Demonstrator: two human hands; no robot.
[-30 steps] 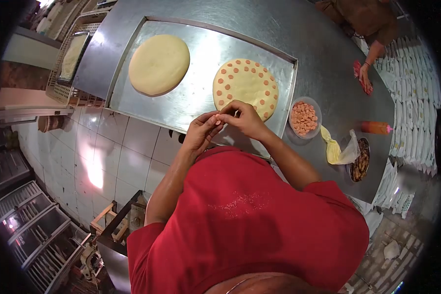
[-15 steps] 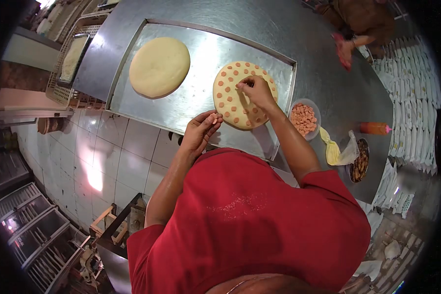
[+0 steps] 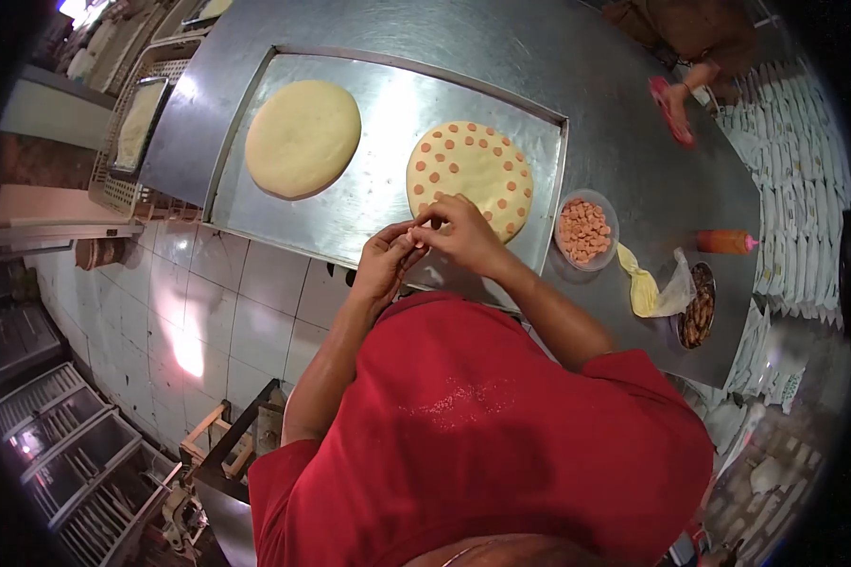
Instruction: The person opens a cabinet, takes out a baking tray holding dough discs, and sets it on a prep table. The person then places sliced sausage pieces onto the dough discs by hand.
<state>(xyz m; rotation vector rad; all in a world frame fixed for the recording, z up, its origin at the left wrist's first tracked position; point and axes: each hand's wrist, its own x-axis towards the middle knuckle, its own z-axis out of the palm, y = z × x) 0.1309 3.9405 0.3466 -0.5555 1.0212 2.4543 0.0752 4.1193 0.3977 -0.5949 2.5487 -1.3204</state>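
The steel worktop (image 3: 619, 104), with floor tiles (image 3: 213, 269) at left and stacked bags (image 3: 794, 189) at right, carries a tray (image 3: 378, 203) with dotted dough (image 3: 477, 184) right of centre, near which the left hand (image 3: 381, 269) pinches a pink slice (image 3: 416, 242) and the curled right hand (image 3: 463, 240) meets it, grip unclear.

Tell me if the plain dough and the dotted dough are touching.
Apart. The head view shows bare tray between the plain dough and the dotted dough.

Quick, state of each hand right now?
Left hand: closed, holding at least one pink slice.
Right hand: fingers meeting the left hand's; can't tell whether its grip is open or closed.
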